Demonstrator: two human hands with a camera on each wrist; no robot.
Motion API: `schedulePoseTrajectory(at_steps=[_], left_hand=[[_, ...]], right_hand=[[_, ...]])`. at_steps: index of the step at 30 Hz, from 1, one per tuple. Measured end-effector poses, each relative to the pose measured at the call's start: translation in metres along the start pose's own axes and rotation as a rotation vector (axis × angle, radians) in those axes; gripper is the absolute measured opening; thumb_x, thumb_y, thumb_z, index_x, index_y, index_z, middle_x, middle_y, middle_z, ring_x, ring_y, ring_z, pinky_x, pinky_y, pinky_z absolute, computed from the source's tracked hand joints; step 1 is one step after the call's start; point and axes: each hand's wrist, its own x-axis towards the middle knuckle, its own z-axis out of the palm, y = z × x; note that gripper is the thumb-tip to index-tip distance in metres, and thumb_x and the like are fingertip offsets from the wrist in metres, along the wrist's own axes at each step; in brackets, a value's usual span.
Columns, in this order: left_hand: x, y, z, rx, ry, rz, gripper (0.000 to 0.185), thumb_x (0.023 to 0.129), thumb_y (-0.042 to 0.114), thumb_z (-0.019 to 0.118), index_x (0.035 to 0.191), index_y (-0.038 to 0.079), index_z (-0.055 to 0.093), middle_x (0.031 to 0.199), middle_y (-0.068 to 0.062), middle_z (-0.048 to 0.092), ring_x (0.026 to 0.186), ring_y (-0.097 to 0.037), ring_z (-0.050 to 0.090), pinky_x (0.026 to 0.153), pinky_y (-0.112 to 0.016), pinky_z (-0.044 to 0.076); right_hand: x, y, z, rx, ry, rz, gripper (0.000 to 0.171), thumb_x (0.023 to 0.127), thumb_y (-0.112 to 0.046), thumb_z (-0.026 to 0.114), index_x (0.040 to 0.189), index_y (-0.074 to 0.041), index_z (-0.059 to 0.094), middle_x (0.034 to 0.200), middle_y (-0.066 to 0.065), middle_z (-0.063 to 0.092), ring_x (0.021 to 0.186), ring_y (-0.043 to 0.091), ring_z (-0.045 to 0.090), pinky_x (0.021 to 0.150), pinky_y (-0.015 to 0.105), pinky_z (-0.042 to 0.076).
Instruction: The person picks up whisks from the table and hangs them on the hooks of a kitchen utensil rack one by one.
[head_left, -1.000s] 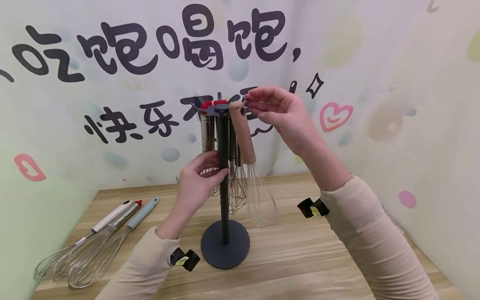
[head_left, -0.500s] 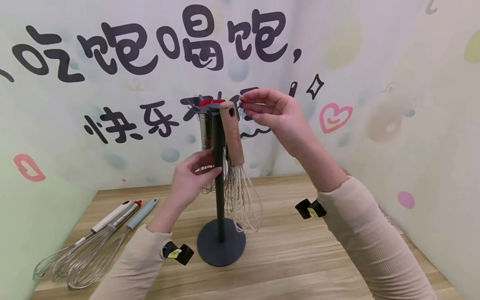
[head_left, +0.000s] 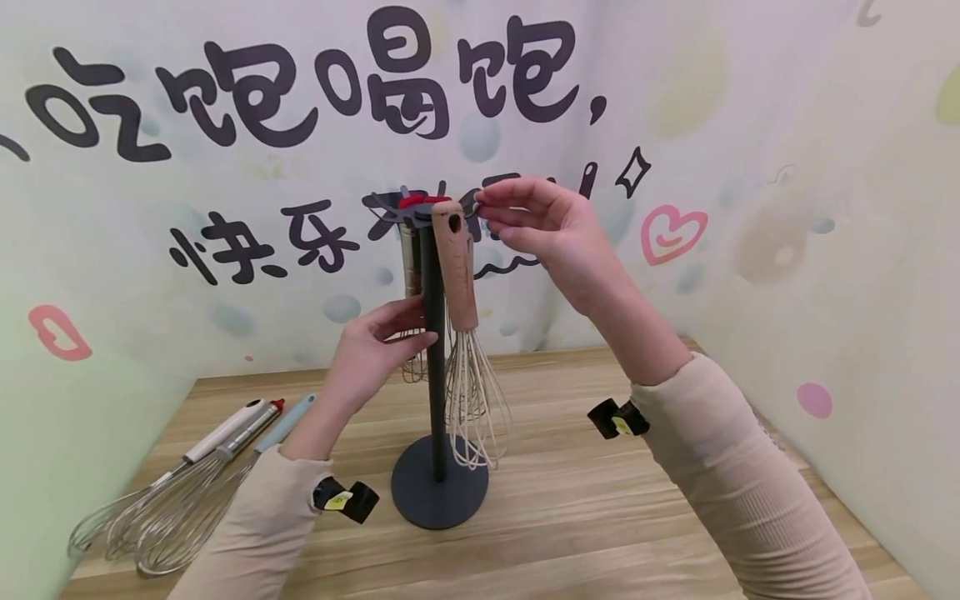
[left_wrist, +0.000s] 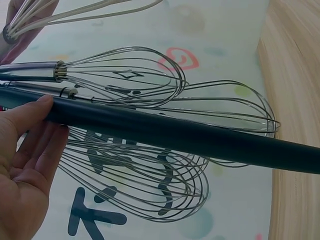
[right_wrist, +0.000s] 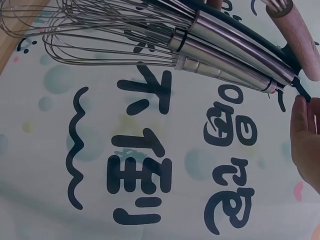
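Note:
A dark whisk stand [head_left: 438,500] has a round base, a slim pole and a hooked top. My left hand [head_left: 367,354] holds its pole [left_wrist: 150,131] between thumb and fingers at mid-height. The fingertips of my right hand [head_left: 551,223] pinch a dark hook [right_wrist: 301,89] at the top. A whisk with a wooden handle [head_left: 456,267] hangs on the near side, just left of those fingertips. Behind the pole hang several steel-handled whisks [right_wrist: 240,50], two with red ends in the head view; their wire loops [left_wrist: 145,185] fan out near the left hand.
On the left of the wooden table [head_left: 600,500] lie three whisks, one with a white handle [head_left: 225,432], one steel with a red tip, one with a blue handle [head_left: 288,421]. A patterned wall [head_left: 300,183] with large lettering stands behind.
The stand's top has turned, bringing the wooden-handled whisk leftward and round toward the front of the pole. The stand and both hands have shifted slightly left.

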Motion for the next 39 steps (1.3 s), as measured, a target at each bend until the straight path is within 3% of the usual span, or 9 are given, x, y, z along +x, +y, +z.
schedulePoseTrajectory(at_steps=[9, 13, 18, 20, 25, 36, 39], left_hand=[[-0.001, -0.003, -0.012, -0.006, 0.019, 0.024, 0.038, 0.088, 0.014, 0.067, 0.125, 0.008, 0.061, 0.122, -0.015, 0.065, 0.099, 0.004, 0.062, 0.083, -0.015, 0.053], [-0.004, -0.004, -0.021, 0.003, 0.028, 0.036, 0.036, 0.09, 0.014, 0.064, 0.125, 0.002, 0.06, 0.122, -0.015, 0.064, 0.096, 0.008, 0.06, 0.084, -0.011, 0.051], [-0.007, -0.011, -0.038, 0.01, 0.007, 0.02, 0.039, 0.092, 0.017, 0.062, 0.128, 0.0, 0.057, 0.107, 0.013, 0.066, 0.095, 0.008, 0.061, 0.081, -0.012, 0.052], [-0.008, -0.018, -0.046, 0.03, 0.001, -0.001, 0.041, 0.093, 0.019, 0.062, 0.129, 0.001, 0.056, 0.102, 0.023, 0.062, 0.095, 0.009, 0.061, 0.081, -0.012, 0.052], [-0.011, -0.039, -0.068, 0.102, 0.021, -0.072, 0.045, 0.094, 0.024, 0.06, 0.132, 0.001, 0.053, 0.098, 0.029, 0.058, 0.093, 0.012, 0.059, 0.081, -0.008, 0.05], [-0.026, -0.083, -0.112, 0.241, 0.042, -0.184, 0.047, 0.097, 0.025, 0.055, 0.135, -0.002, 0.048, 0.098, 0.028, 0.055, 0.085, 0.018, 0.055, 0.077, -0.007, 0.05], [-0.031, -0.094, -0.12, 0.297, 0.018, -0.204, 0.047, 0.097, 0.023, 0.055, 0.134, -0.004, 0.048, 0.106, 0.013, 0.064, 0.085, 0.02, 0.052, 0.076, -0.007, 0.049]], right_hand=[[0.0, 0.001, 0.002, -0.042, 0.012, 0.002, 0.031, 0.088, 0.012, 0.054, 0.117, 0.005, 0.058, 0.101, -0.006, 0.066, 0.097, 0.006, 0.066, 0.09, 0.02, 0.053], [0.001, 0.002, 0.005, -0.062, 0.038, -0.008, 0.027, 0.087, 0.009, 0.058, 0.114, 0.003, 0.062, 0.096, -0.008, 0.067, 0.092, 0.004, 0.066, 0.087, 0.017, 0.053], [0.002, 0.002, 0.006, -0.077, 0.056, -0.005, 0.027, 0.087, 0.008, 0.06, 0.113, 0.002, 0.062, 0.095, -0.009, 0.067, 0.09, 0.003, 0.066, 0.085, 0.016, 0.053], [0.002, 0.002, 0.006, -0.074, 0.055, 0.0, 0.028, 0.086, 0.008, 0.06, 0.114, 0.003, 0.062, 0.095, -0.009, 0.067, 0.09, 0.004, 0.067, 0.085, 0.017, 0.053], [0.002, 0.002, 0.006, -0.062, 0.052, 0.005, 0.028, 0.086, 0.009, 0.06, 0.114, 0.003, 0.062, 0.095, -0.009, 0.066, 0.09, 0.003, 0.067, 0.084, 0.017, 0.053], [0.003, 0.004, 0.009, -0.001, 0.066, -0.031, 0.022, 0.086, 0.006, 0.062, 0.1, -0.009, 0.069, 0.089, -0.008, 0.068, 0.084, 0.005, 0.066, 0.085, 0.019, 0.054], [0.003, 0.004, 0.009, 0.012, 0.066, -0.034, 0.022, 0.086, 0.007, 0.062, 0.098, -0.011, 0.069, 0.089, -0.008, 0.068, 0.084, 0.005, 0.066, 0.084, 0.018, 0.054]])
